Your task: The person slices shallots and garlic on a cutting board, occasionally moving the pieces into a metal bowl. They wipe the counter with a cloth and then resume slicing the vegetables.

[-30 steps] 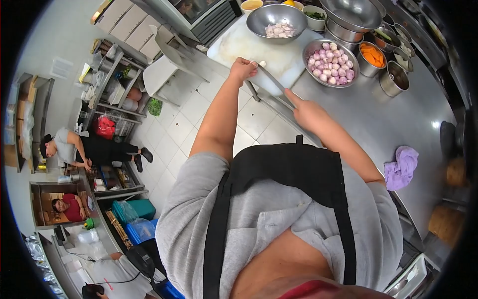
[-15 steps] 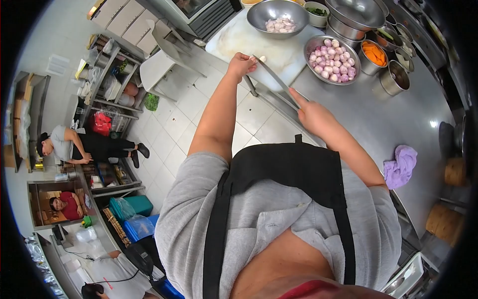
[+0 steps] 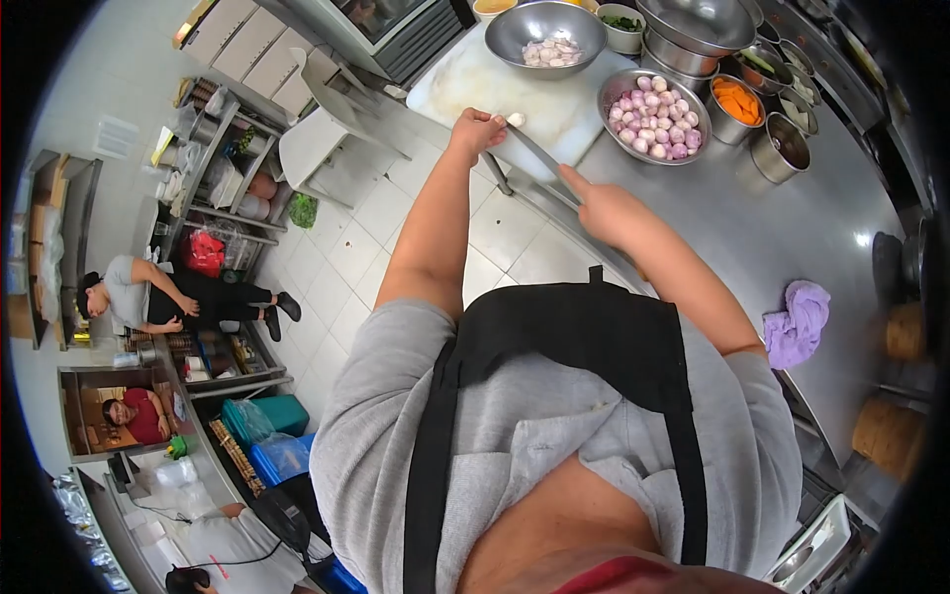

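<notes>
My left hand (image 3: 477,132) is held over the near edge of the white cutting board (image 3: 450,94), with its fingers pinched together. At its fingertips is a small pale piece of shallot (image 3: 516,120); what lies inside the pinch is mostly hidden. My right hand (image 3: 614,212) grips a knife (image 3: 539,154) by the handle, index finger stretched along it. The blade tip reaches to my left fingertips, beside the pale piece. On the board's far side stands a steel bowl (image 3: 505,45) with sliced shallots (image 3: 552,51). Right of the board, another bowl holds whole peeled shallots (image 3: 653,119).
Carrot pieces (image 3: 737,99) fill a steel container beside stacked metal bowls (image 3: 701,25). A purple cloth (image 3: 797,325) lies on the steel counter (image 3: 693,218). To the left are a white chair (image 3: 315,134), shelving, a standing person (image 3: 148,287) and other people.
The knife and my right hand have shifted slightly toward my left hand, the blade lying closer to the pinched fingers. The whole view has moved a little. The standing person's arm has moved.
</notes>
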`<state>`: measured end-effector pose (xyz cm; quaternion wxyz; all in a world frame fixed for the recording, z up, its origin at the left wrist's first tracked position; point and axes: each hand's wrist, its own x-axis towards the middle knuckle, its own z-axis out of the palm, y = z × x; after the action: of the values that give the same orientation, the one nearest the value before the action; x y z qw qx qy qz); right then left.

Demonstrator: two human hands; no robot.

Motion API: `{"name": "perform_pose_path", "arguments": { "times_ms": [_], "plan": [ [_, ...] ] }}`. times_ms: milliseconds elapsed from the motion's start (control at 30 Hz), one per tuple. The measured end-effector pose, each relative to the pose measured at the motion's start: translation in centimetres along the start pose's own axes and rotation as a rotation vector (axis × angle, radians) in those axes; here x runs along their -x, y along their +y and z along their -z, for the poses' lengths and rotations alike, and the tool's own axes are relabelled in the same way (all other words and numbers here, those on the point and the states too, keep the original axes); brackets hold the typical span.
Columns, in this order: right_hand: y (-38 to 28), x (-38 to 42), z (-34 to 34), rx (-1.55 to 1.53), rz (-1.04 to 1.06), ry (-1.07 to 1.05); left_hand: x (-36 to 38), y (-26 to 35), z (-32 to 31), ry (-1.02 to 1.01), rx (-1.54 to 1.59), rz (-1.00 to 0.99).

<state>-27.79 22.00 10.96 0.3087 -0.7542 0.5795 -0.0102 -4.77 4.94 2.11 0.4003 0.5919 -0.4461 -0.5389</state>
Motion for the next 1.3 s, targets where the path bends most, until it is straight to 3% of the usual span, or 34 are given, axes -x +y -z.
{"name": "perform_pose_path", "arguments": {
  "times_ms": [300,767,1300],
  "plan": [
    [1.1,1.1,-1.5,0.002,0.084,0.151,0.4,0.2,0.1,-0.024,0.014,0.027],
    [0.4,-4.1,-1.6,0.005,0.09,0.089,-0.3,-0.8,0.3,-0.021,0.051,-0.028],
    [0.7,1.7,-0.9,-0.059,0.102,0.14,0.0,-0.6,0.5,-0.034,0.043,-0.001]
  ]
}}
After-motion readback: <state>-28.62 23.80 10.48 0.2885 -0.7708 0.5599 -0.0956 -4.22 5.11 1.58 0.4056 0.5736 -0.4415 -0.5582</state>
